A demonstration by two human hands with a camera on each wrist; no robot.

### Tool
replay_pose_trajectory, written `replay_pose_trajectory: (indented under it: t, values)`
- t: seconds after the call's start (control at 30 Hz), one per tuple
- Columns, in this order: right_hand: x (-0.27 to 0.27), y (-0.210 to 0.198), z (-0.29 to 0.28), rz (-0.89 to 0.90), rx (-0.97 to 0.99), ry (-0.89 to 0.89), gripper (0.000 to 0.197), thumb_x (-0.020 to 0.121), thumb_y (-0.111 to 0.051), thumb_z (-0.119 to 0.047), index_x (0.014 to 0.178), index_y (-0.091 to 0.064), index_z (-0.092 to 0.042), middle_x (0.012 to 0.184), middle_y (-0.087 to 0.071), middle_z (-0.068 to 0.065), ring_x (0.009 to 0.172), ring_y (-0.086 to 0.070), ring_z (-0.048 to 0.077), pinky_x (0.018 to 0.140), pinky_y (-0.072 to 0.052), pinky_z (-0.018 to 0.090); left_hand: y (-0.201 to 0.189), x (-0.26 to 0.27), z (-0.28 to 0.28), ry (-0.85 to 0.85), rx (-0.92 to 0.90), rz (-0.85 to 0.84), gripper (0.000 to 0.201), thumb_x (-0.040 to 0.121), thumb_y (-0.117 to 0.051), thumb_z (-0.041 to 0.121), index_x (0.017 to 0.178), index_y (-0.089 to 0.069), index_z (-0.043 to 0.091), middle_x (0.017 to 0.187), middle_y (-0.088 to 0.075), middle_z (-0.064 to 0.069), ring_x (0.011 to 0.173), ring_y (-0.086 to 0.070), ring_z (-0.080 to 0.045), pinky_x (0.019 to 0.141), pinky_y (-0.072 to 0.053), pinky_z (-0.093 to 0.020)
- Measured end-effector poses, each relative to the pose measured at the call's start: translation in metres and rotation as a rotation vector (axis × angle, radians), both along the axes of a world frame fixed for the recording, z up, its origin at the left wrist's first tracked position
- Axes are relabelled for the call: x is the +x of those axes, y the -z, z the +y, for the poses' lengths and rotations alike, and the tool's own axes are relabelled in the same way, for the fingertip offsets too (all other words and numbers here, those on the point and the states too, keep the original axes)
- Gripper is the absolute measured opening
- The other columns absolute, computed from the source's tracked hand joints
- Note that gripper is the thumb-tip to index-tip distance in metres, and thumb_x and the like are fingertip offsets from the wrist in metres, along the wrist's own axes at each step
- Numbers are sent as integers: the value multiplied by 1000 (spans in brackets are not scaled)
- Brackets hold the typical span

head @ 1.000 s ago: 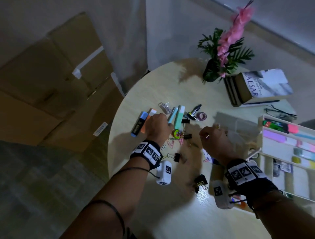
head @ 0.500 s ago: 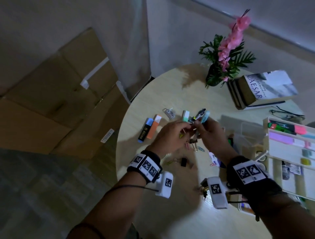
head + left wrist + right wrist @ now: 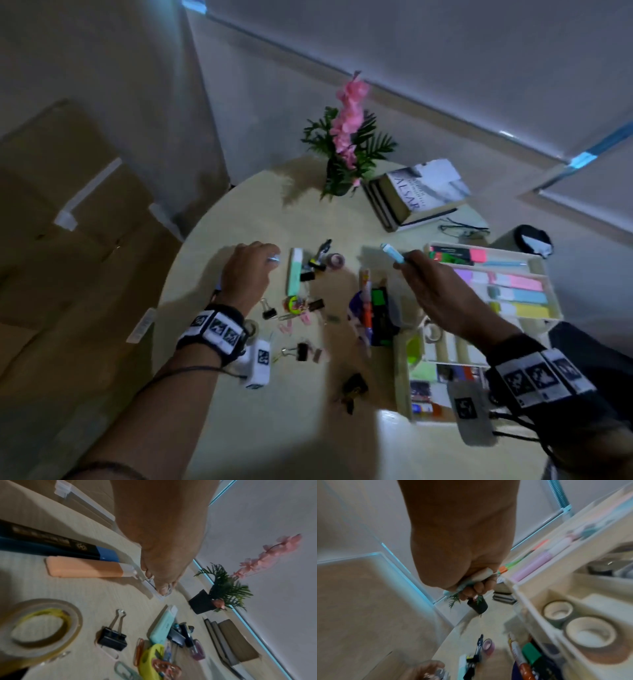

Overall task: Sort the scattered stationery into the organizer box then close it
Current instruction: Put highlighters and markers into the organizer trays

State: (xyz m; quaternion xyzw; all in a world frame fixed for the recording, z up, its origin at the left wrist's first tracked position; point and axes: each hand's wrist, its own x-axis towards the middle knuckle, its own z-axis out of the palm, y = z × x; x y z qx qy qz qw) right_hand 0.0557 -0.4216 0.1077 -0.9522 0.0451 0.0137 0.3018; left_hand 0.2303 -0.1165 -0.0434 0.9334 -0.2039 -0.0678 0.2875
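My right hand (image 3: 402,262) grips a light blue highlighter (image 3: 391,253) in the air, just left of the open white organizer box (image 3: 548,294). The right wrist view shows the fingers curled round the highlighter (image 3: 482,576) beside the box's highlighter rows (image 3: 539,563). My left hand (image 3: 272,257) is down on the table at the left, its fingertips pinching a small clear clip (image 3: 165,591). Beside it lie an orange highlighter (image 3: 85,568) and a blue-and-black one (image 3: 51,543). A mint highlighter (image 3: 294,274), black binder clips (image 3: 269,312) and pink paper clips (image 3: 286,327) are scattered between my hands.
A potted plant with pink flowers (image 3: 344,161), stacked books (image 3: 421,195) and glasses (image 3: 462,229) stand at the back of the round table (image 3: 291,445). Tape rolls (image 3: 590,632) fill box compartments. A tape roll (image 3: 39,626) lies near my left wrist. Cardboard boxes (image 3: 68,222) stand on the left.
The hands met over the pile, where the right took the light blue highlighter. The right hand has since carried it right toward the box; the left went back left to the clear clip.
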Motion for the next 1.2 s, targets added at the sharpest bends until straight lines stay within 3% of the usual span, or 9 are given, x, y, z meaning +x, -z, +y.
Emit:
replay_pose_trajectory:
  t: [0.1, 0.23, 0.3, 0.37, 0.43, 0.57, 0.77, 1.03, 1.2]
  values:
    - [-18, -7, -43, -95, -104, 63, 15, 107, -54, -17, 116, -65, -12, 93, -64, 3, 78, -53, 12, 68, -36, 27, -26, -11, -10, 21, -148, -81, 23, 92, -72, 18, 114, -72, 21, 106, -74, -5, 93, -68, -35, 83, -54, -43]
    - [-40, -15, -133, -153, -271, 199, 19, 102, -62, -14, 119, -70, -13, 107, -63, 8, 97, -63, 26, 85, -52, 37, -66, -31, -35, 103, -230, -171, 20, 98, -70, 19, 118, -71, 19, 106, -75, -3, 94, -68, -31, 87, -50, -42]
    - [-50, -25, -169, -145, -305, 240, 18, 97, -67, -10, 114, -72, -15, 108, -65, 7, 99, -66, 29, 88, -55, 40, -88, -47, -49, 103, -324, -101, 22, 98, -72, 14, 119, -71, 18, 107, -72, -3, 95, -69, -24, 84, -54, -38]
    - [-57, -33, -190, -148, -315, 243, 18, 92, -71, 1, 107, -75, -7, 105, -68, 10, 93, -68, 33, 82, -50, 30, -105, -65, -62, 131, -394, -20, 23, 98, -71, 14, 121, -71, 16, 110, -70, -2, 98, -68, -20, 84, -55, -36]
    - [-61, -31, -204, -132, -333, 209, 17, 90, -71, 5, 104, -77, -3, 103, -70, 12, 90, -67, 34, 79, -46, 27, -117, -83, -75, 171, -380, 17, 25, 99, -70, 15, 124, -70, 15, 114, -70, -1, 102, -67, -20, 86, -54, -36]
    - [-57, -7, -224, -59, -297, 148, 18, 95, -69, -8, 111, -77, -14, 105, -68, 9, 95, -66, 31, 83, -57, 46, -135, -118, -93, 175, -369, 86, 28, 99, -70, 11, 127, -68, 17, 118, -69, 1, 106, -66, -12, 89, -56, -32]
    - [-55, 6, -229, -154, -233, 106, 19, 91, -73, -5, 109, -78, -7, 101, -74, 17, 93, -69, 38, 80, -54, 43, -149, -162, -114, 147, -358, 173, 39, 97, -71, 8, 132, -63, 23, 125, -72, 8, 117, -67, -5, 98, -59, -41]
    - [-55, 30, -250, -226, -239, 12, 12, 88, -77, -10, 100, -81, -10, 94, -73, 17, 85, -64, 41, 76, -54, 49, -142, -247, -136, 247, -293, 341, 29, 93, -76, 9, 120, -70, 18, 113, -76, 5, 106, -74, -11, 92, -62, -43]
    - [-58, 25, -242, -252, -199, 81, 14, 87, -77, -8, 100, -81, -10, 102, -71, 18, 94, -59, 41, 85, -50, 51, -131, -285, -161, 288, -220, 365, 33, 93, -76, 7, 125, -69, 12, 110, -74, 5, 100, -70, 4, 81, -57, -14]
